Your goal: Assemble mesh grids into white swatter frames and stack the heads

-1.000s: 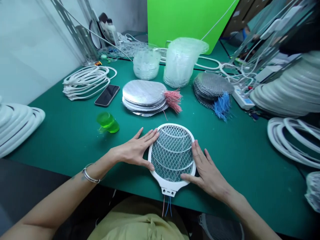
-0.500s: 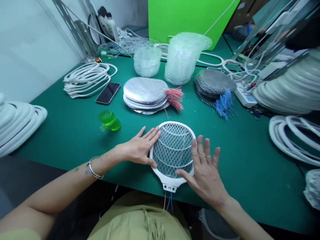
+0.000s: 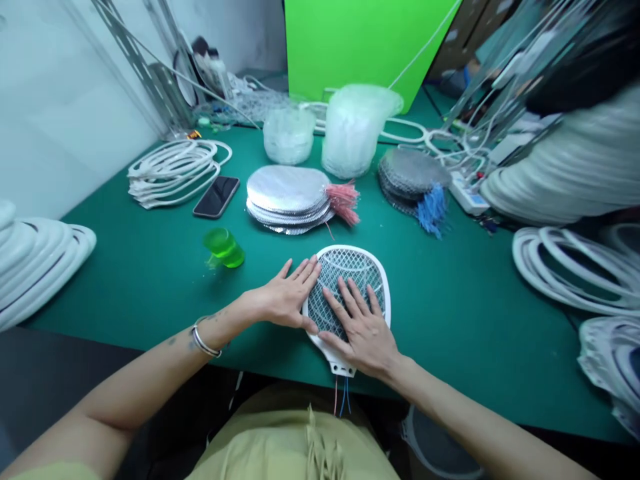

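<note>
A white-framed mosquito swatter head [image 3: 387, 293] lies on the green table in front of me, its neck toward my body. One red wire and blue wires hang from the neck past the table edge. My left hand [image 3: 287, 297] rests flat along the left rim, fingers stretched over the frame. Spread across the mesh is my right hand [image 3: 361, 330], which covers the lower right part of it. Neither hand grips anything. Beyond the swatter head sits a stack of silvery mesh sheets [image 3: 287, 190] with red wires [image 3: 344, 197].
Dark mesh sheets [image 3: 413, 170] with blue wires [image 3: 433, 210] lie right of the silvery stack. A green cup-like piece [image 3: 225, 248] and a phone [image 3: 217, 197] are at left. Clear plastic stacks [image 3: 353, 133] stand behind. White frames [image 3: 173, 167] are piled on both sides.
My right hand has moved left from the right rim onto the middle of the mesh. My left hand stays on the left rim. The camera view has shifted slightly.
</note>
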`<state>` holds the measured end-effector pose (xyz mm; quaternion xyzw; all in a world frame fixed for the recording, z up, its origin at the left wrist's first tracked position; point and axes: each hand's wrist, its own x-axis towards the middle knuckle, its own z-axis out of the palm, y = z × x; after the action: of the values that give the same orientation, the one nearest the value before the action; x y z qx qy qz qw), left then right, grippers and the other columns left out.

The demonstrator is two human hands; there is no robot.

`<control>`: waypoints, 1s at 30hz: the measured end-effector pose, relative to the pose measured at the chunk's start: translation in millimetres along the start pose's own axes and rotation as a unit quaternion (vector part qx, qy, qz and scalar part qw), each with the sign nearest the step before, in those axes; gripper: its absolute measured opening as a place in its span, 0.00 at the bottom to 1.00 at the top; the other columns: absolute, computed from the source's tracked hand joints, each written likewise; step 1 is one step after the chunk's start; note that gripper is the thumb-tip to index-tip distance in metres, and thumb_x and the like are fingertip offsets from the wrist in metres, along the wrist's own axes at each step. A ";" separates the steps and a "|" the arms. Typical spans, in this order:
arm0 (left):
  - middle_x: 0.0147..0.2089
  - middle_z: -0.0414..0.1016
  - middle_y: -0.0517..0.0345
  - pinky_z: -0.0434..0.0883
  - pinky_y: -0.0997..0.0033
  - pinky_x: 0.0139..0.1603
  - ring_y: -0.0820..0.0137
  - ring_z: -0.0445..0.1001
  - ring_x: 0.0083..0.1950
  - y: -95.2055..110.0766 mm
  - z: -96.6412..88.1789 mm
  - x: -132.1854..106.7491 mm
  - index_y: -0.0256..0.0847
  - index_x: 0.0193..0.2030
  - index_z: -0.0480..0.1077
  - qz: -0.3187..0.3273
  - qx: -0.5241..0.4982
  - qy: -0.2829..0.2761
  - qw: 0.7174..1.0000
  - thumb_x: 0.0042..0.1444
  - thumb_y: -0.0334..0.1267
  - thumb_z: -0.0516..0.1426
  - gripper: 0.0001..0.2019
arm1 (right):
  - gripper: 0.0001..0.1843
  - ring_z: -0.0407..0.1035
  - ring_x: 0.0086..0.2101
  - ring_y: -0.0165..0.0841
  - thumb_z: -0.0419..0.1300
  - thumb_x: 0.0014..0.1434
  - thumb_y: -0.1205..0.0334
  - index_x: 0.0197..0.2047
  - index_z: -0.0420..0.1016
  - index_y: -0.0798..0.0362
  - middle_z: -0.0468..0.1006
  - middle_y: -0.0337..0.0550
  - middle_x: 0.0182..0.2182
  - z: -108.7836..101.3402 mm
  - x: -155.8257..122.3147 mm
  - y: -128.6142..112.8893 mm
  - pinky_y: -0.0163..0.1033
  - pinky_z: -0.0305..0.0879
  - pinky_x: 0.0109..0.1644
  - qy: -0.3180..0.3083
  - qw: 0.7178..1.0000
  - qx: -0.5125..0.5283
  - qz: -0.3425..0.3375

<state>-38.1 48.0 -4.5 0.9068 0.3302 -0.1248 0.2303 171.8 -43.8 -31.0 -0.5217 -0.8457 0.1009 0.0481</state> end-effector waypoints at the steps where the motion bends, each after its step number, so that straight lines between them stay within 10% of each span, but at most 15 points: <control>1: 0.73 0.21 0.36 0.30 0.41 0.69 0.48 0.24 0.73 -1.6 0.7 0.2 0.30 0.72 0.26 0.005 -0.005 0.007 1.000 0.51 0.70 0.50 0.58 | 0.44 0.29 0.68 0.45 0.43 0.62 0.33 0.72 0.34 0.46 0.34 0.44 0.71 -3.6 -1.4 3.2 0.60 0.27 0.69 -0.009 1.000 0.008 0.003; 7: 0.74 0.24 0.39 0.30 0.44 0.69 0.47 0.28 0.74 -9.1 -2.1 -2.7 0.33 0.73 0.27 0.034 -0.009 0.034 0.999 0.48 0.73 0.51 0.60 | 0.58 0.24 0.68 0.48 0.46 0.55 0.26 0.72 0.24 0.54 0.28 0.50 0.71 -7.5 -16.9 40.8 0.63 0.24 0.68 0.015 0.988 -0.012 0.151; 18: 0.73 0.46 0.50 0.38 0.52 0.72 0.62 0.44 0.74 -6.2 1.8 26.4 0.38 0.72 0.45 -0.022 -0.014 0.175 0.984 0.68 0.57 0.36 0.33 | 0.62 0.32 0.68 0.47 0.49 0.50 0.24 0.72 0.32 0.58 0.35 0.49 0.71 10.2 -17.5 56.5 0.56 0.43 0.69 -0.024 0.985 0.005 0.170; 21: 0.71 0.54 0.49 0.41 0.48 0.72 0.60 0.43 0.74 -11.0 -5.6 -3.6 0.40 0.70 0.51 -0.117 -0.003 0.353 0.928 0.68 0.55 0.41 0.31 | 0.62 0.33 0.68 0.48 0.49 0.50 0.23 0.72 0.32 0.57 0.37 0.50 0.71 11.8 -16.0 59.2 0.58 0.44 0.69 -0.011 0.987 -0.003 0.159; 24: 0.71 0.51 0.43 0.45 0.33 0.67 0.45 0.39 0.73 -35.4 -9.3 -47.8 0.43 0.70 0.48 -0.319 -0.010 0.544 0.776 0.59 0.60 0.54 0.39 | 0.62 0.33 0.68 0.47 0.46 0.51 0.23 0.72 0.33 0.59 0.36 0.50 0.71 7.3 -15.3 56.1 0.56 0.41 0.69 -0.016 0.989 -0.010 0.149; 27: 0.63 0.65 0.42 0.65 0.36 0.56 0.40 0.63 0.64 -58.2 -6.2 -74.1 0.46 0.67 0.52 -0.356 -0.086 0.507 0.780 0.55 0.55 0.60 0.37 | 0.63 0.30 0.68 0.45 0.44 0.50 0.22 0.72 0.35 0.63 0.34 0.51 0.71 0.0 -14.2 50.6 0.53 0.36 0.70 -0.036 0.987 -0.018 0.158; 30: 0.51 0.74 0.50 0.77 0.56 0.42 0.55 0.78 0.45 -35.9 0.8 -77.1 0.46 0.63 0.56 -0.276 -0.147 0.483 0.818 0.56 0.50 0.61 0.31 | 0.63 0.29 0.68 0.44 0.43 0.50 0.21 0.72 0.34 0.62 0.33 0.49 0.71 -3.4 -13.4 47.7 0.52 0.34 0.71 -0.045 0.985 -0.018 0.165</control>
<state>-119.6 30.0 11.9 0.6768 0.6502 0.3205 0.1281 220.1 -34.6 -38.0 -0.6498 -0.7511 0.1155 -0.0172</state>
